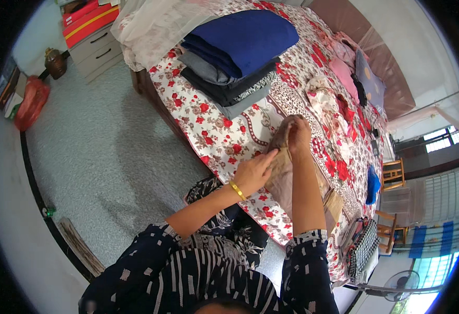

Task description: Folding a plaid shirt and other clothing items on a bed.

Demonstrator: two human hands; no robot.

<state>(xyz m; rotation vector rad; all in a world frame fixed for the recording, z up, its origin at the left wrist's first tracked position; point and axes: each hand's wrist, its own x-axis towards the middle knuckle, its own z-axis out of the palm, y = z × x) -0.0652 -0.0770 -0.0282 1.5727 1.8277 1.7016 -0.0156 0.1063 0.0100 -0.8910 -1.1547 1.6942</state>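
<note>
On the bed (224, 144), right hand (300, 137) pinches brown cloth (281, 178), left hand (252, 175) touching, grip unclear.

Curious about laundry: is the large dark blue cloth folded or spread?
Folded: the dark blue cloth shows stacked layers at its edge.

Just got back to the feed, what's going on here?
Both of the person's hands are at a brown cloth lying on the red-and-white floral sheet. The right hand grips it near its far end, while the left hand touches it with an extended index finger. Farther back on the bed is a stack of folded fabrics, a blue piece on top. A black-and-white checked fabric lies on the right.
</note>
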